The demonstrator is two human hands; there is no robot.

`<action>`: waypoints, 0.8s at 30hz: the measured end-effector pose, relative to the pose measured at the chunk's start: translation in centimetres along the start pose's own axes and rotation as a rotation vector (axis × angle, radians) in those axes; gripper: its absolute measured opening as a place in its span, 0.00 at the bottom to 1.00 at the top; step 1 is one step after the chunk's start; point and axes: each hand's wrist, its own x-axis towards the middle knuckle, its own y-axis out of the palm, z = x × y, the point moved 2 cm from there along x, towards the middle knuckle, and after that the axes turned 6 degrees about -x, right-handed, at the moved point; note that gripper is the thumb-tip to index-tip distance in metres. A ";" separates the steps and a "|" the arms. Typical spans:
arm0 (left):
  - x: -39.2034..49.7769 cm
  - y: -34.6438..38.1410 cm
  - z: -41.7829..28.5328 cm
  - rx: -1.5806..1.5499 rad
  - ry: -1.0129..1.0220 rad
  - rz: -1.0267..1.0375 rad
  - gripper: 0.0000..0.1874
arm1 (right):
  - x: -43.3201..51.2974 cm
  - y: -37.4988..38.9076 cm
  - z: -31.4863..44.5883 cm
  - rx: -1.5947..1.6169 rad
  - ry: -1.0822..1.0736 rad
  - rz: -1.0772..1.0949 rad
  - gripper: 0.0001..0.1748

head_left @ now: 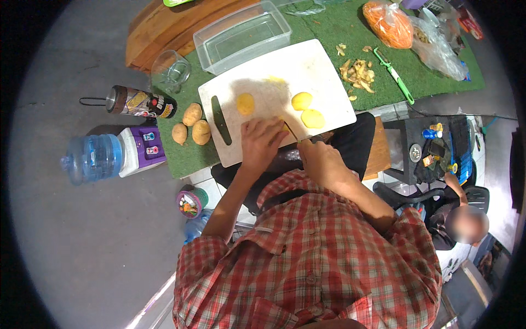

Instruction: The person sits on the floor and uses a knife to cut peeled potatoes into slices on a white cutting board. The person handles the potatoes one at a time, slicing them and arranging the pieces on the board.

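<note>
A white cutting board [333,78] with a handle slot lies at the table's near edge. My left hand [263,137] presses a yellow piece of peeled potato [285,128] onto it, fingers curled and covering most of the piece. Gripped in my right hand [322,162] is a knife, its blade [292,130] beside those fingertips, at the potato. To the left of the blade sits another peeled potato piece [245,103]. Two more, an upper one [302,100] and a lower one [313,118], rest at the board's right. Three unpeeled potatoes [201,132] lie left of the board.
Behind the board stands a clear plastic container [242,70], with a glass bowl [170,70] beside it. Potato peels [358,75] and a green-handled peeler [396,78] lie on the right, below bagged shredded carrot [388,24]. A tumbler [139,101] is at left. A person [444,222] sits at right.
</note>
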 end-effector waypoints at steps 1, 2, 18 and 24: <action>0.0 0.1 0.0 -0.006 -0.003 -0.007 0.13 | 0.0 -0.1 -0.1 0.015 -0.010 0.006 0.08; 0.0 0.2 0.0 -0.012 -0.006 -0.014 0.13 | 0.0 -0.3 -0.1 0.029 -0.019 0.012 0.08; -0.3 0.4 0.4 -0.041 0.001 -0.041 0.12 | -1.8 1.7 -0.3 -0.126 -0.025 -0.090 0.07; -0.3 0.3 0.5 -0.040 -0.002 -0.024 0.12 | -3.0 2.4 0.1 -0.168 -0.003 -0.198 0.07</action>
